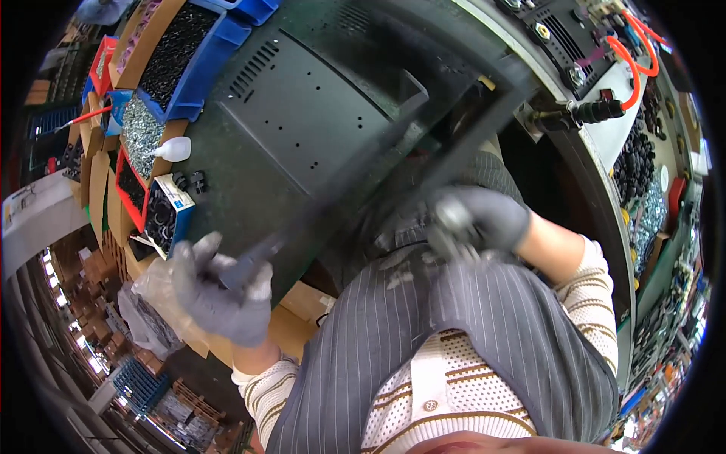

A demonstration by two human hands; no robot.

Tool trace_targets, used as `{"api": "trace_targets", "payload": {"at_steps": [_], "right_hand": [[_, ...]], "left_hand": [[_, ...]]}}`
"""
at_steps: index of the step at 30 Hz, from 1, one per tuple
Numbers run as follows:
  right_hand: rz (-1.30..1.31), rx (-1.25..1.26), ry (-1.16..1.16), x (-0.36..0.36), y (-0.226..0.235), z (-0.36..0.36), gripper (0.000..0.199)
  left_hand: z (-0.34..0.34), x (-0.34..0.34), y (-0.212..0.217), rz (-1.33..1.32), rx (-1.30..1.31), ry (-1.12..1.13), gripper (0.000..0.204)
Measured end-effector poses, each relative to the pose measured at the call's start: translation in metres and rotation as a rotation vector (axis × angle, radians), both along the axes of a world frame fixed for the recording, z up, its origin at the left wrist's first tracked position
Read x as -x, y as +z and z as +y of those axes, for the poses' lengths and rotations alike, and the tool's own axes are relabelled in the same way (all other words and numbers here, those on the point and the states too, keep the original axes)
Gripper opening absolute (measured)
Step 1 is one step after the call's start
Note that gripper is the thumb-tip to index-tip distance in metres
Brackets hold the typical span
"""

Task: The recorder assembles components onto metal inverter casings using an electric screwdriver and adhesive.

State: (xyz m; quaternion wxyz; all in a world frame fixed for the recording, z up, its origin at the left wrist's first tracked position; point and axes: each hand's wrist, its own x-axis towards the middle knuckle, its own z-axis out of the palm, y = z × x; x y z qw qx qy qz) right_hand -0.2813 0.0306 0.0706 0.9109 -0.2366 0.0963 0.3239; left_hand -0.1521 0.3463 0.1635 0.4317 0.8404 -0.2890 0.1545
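My left hand (227, 291), in a grey glove, is closed on the near end of a long dark metal bar (340, 178). Motion blurs this bar, which slants up to the right across the bench to a bent end. My right hand (476, 219), also gloved in grey, is smeared by motion in front of my apron. By its fingers lies the lower end of a second blurred dark strip (476, 132); whether they grip it I cannot tell, nor whether both lengths are one piece. Beyond the bar, a black metal panel (310, 113) with slots and small holes rests flat on the green bench.
Along the left edge stand a blue bin (193, 64) of small black parts, silver screws (140, 125), a red tray (130, 185), a white squeeze bottle (175, 149) and a small box of black rings (162, 216). At right is a machine fixture with orange air hoses (631, 57).
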Motion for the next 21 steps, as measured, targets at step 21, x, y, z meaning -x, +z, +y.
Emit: {"api": "trace_targets", "payload": {"at_steps": [21], "right_hand": [[-0.674,1.107,-0.552,-0.114,0.088,-0.087,0.029]], "left_hand": [[-0.044,-0.004,-0.11,0.187,-0.248,-0.256,0.023]]}}
